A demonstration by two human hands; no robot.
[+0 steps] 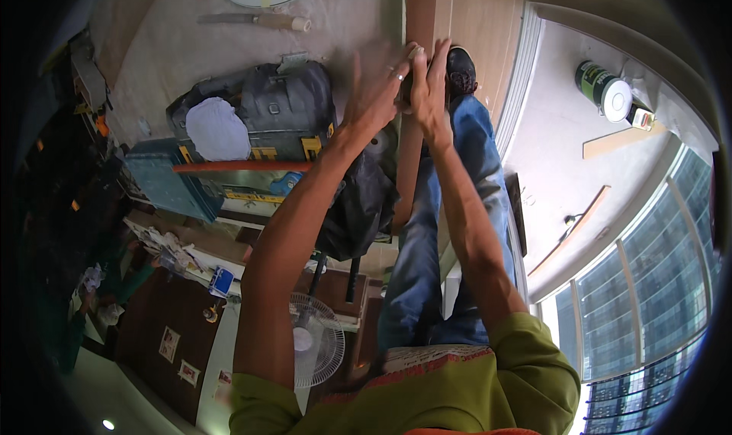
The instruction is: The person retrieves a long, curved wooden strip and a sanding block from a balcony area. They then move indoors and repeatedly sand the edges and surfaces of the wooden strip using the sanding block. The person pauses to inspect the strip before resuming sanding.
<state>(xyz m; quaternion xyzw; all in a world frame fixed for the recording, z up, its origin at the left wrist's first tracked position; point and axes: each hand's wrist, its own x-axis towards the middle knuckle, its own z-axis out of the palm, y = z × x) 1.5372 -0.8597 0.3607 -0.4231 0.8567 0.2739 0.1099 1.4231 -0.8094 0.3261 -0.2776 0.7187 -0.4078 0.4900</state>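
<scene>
Long wooden plank [418,23] stood upright between knees, top end gripped. Left hand [377,88] blurred, fingers spread against plank edge; right hand [428,92] wrapped round it. Judged stiff, fairly heavy, smooth; best held by both long edges.

Two bare hands are raised together: the left hand [375,92] and the right hand [428,92], with one ring showing on a finger of the left. One dark shoe [460,70] is in view. One grey tool bag [278,107] lies open, with one white cap [217,128] resting on it. One teal tool case [164,177] sits beside it. One white standing fan [316,343] is there. One green-and-white can [602,88] stands off by the windows, and one wood-handled tool [255,20] lies apart.
</scene>
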